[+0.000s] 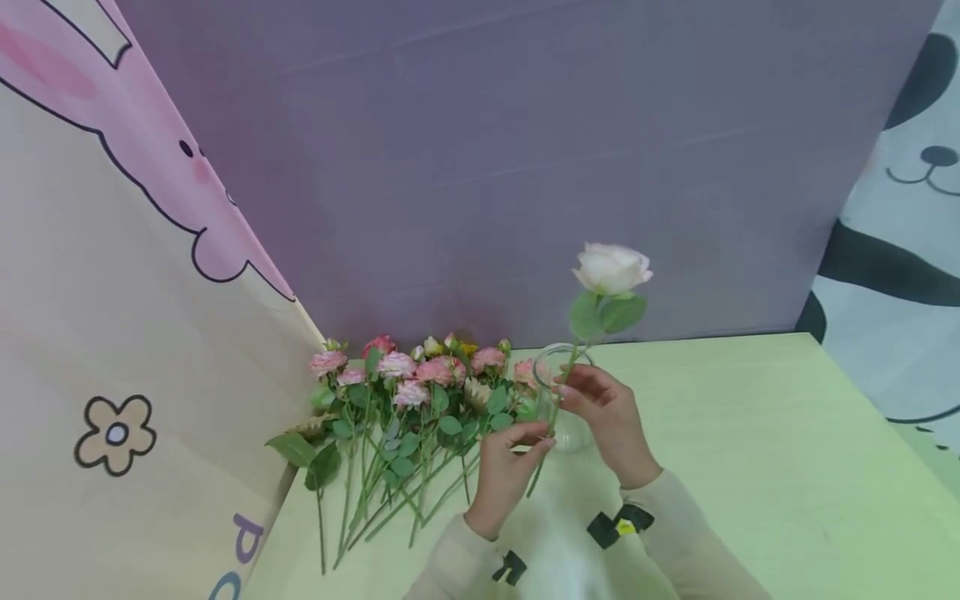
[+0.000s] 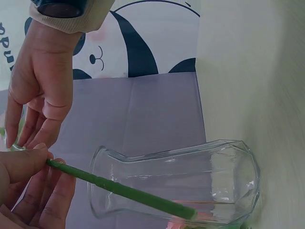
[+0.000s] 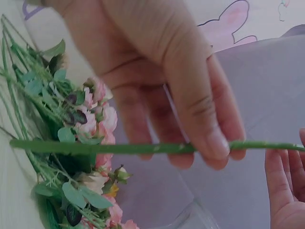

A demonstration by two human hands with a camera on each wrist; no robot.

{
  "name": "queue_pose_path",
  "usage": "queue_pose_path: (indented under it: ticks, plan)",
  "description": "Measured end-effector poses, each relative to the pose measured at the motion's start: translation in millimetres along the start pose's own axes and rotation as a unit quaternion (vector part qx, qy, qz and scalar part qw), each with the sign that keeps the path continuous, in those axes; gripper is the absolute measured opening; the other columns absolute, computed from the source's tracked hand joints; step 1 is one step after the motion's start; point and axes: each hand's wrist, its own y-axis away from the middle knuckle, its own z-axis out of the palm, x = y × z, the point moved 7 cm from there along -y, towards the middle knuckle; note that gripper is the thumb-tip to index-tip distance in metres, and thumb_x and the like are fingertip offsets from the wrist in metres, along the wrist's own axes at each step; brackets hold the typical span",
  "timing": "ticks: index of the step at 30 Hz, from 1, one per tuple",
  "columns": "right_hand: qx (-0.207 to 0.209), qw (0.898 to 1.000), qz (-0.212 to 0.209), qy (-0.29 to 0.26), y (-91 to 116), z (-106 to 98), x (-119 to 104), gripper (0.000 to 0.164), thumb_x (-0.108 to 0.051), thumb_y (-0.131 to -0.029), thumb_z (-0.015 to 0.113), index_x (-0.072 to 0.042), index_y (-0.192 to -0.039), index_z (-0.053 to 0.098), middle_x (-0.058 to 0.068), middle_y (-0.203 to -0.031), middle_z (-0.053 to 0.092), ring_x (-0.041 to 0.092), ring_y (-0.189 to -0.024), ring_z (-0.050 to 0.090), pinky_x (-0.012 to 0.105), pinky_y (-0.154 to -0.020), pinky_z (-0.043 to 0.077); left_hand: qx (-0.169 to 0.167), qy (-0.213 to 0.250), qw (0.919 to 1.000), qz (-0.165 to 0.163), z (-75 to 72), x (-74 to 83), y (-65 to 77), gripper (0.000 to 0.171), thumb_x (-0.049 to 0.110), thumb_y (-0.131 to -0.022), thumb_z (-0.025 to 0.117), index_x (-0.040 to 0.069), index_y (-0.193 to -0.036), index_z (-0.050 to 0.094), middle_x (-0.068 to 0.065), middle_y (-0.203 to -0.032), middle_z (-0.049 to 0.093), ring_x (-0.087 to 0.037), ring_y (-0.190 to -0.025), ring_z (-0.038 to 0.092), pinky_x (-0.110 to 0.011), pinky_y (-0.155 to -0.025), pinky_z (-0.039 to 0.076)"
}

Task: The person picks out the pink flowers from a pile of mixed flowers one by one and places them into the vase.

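A white rose (image 1: 612,268) with green leaves leans upright above the table, held by its long stem (image 2: 124,190). Low on the stem, my left hand (image 1: 510,471) pinches it between thumb and fingers. Higher up, nearer the bloom, my right hand (image 1: 603,421) grips the same stem with its fingertips. The stem's cut end hangs free below the left hand. Just beyond both hands stands a clear glass vase (image 2: 167,164), partly covered by them in the head view. In the left wrist view the stem crosses in front of the vase.
Several pink, cream and yellow flowers (image 1: 442,371) lie heaped left of the vase, their stems (image 1: 360,508) toward the front of the pale green table (image 1: 750,442). A purple-grey backdrop (image 1: 525,167) rises behind, with printed cloth (image 1: 135,317) on the left.
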Motion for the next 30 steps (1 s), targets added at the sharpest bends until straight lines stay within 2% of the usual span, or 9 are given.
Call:
queue_pose_path:
  ticks: [3,9,11,14,16,18,21,25,30]
  plan:
    - [0.005,1.000,0.007,-0.009,-1.0,-0.2,-1.5,0.021,-0.002,-0.086,0.066,-0.013,-0.104,0.063,0.002,-0.095,0.067,0.012,-0.085,0.063,0.029,-0.076,0.056,-0.005,0.001,1.0000,-0.003,0.7,1.8,-0.1,0.017,-0.004,-0.080,0.070,-0.005,-0.097,0.070,-0.017,-0.093,0.071,-0.026,-0.080,0.068,-0.017,-0.065,0.054]
    - [0.024,1.000,0.010,-0.001,-2.0,-2.6,-4.9,0.018,-0.002,-0.085,0.067,-0.016,-0.096,0.066,-0.001,-0.092,0.067,0.010,-0.079,0.063,0.026,-0.072,0.056,-0.014,0.008,0.9999,-0.006,2.5,-3.9,-1.2,0.017,-0.002,-0.081,0.070,-0.003,-0.098,0.070,-0.017,-0.094,0.071,-0.024,-0.081,0.068,-0.017,-0.064,0.054]
    - [0.025,1.000,0.010,-0.001,-2.1,-2.6,-4.7,0.017,-0.001,-0.085,0.067,-0.014,-0.095,0.066,-0.001,-0.091,0.067,0.010,-0.077,0.063,0.026,-0.071,0.056,-0.016,0.012,0.9998,-0.009,2.5,-6.1,-1.2,0.017,-0.001,-0.081,0.070,-0.003,-0.098,0.070,-0.018,-0.095,0.070,-0.023,-0.081,0.068,-0.018,-0.065,0.054]
    - [0.023,1.000,0.004,-0.001,-2.3,-2.3,-4.3,0.014,0.000,-0.085,0.067,-0.002,-0.099,0.065,-0.003,-0.088,0.067,0.010,-0.075,0.063,0.026,-0.069,0.056,-0.019,0.014,0.9996,-0.012,1.9,-7.6,-1.0,0.017,0.001,-0.082,0.070,-0.003,-0.098,0.070,-0.019,-0.096,0.070,-0.023,-0.081,0.068,-0.018,-0.066,0.054]
    - [0.023,1.000,-0.001,-0.001,-2.9,-2.5,-4.5,0.014,0.000,-0.085,0.066,-0.002,-0.098,0.065,-0.004,-0.086,0.067,0.010,-0.074,0.063,0.026,-0.069,0.057,-0.021,0.008,0.9997,-0.012,1.1,-6.4,-1.1,0.017,0.002,-0.082,0.070,-0.003,-0.098,0.070,-0.018,-0.095,0.070,-0.023,-0.082,0.068,-0.018,-0.067,0.054]
    - [0.026,1.000,-0.008,0.001,-3.8,-3.5,-5.3,0.013,0.001,-0.085,0.066,-0.003,-0.098,0.066,-0.004,-0.084,0.067,0.010,-0.073,0.063,0.027,-0.069,0.057,-0.024,-0.001,0.9997,-0.006,0.7,-6.8,-1.9,0.017,0.003,-0.082,0.070,-0.003,-0.098,0.070,-0.018,-0.096,0.070,-0.025,-0.082,0.068,-0.018,-0.067,0.054]
    - [0.031,0.999,-0.011,0.003,-6.0,-5.9,-7.3,0.017,0.000,-0.085,0.066,-0.015,-0.093,0.067,-0.003,-0.083,0.067,0.010,-0.073,0.064,0.028,-0.070,0.057,-0.031,-0.007,0.9994,0.011,-0.9,-8.2,-2.3,0.016,0.004,-0.083,0.070,-0.003,-0.097,0.070,-0.016,-0.095,0.070,-0.024,-0.082,0.068,-0.019,-0.068,0.054]
    - [0.033,0.999,-0.012,0.009,-9.7,-8.9,-9.6,0.017,0.000,-0.085,0.066,-0.016,-0.091,0.068,-0.004,-0.082,0.067,0.010,-0.074,0.064,0.029,-0.071,0.057,-0.040,-0.005,0.9990,0.020,-4.5,-17.0,-1.7,0.016,0.005,-0.084,0.069,-0.002,-0.098,0.070,-0.016,-0.096,0.070,-0.020,-0.082,0.067,-0.022,-0.069,0.055]
    - [0.032,0.999,-0.016,0.010,-13.4,-11.1,-12.8,0.019,0.000,-0.085,0.066,-0.017,-0.091,0.068,-0.004,-0.080,0.067,0.009,-0.072,0.064,0.028,-0.071,0.057,-0.024,-0.024,0.9993,0.018,-15.3,-45.2,-5.3,0.017,0.009,-0.083,0.070,0.003,-0.098,0.071,-0.014,-0.096,0.070,-0.016,-0.080,0.067,-0.022,-0.069,0.055]
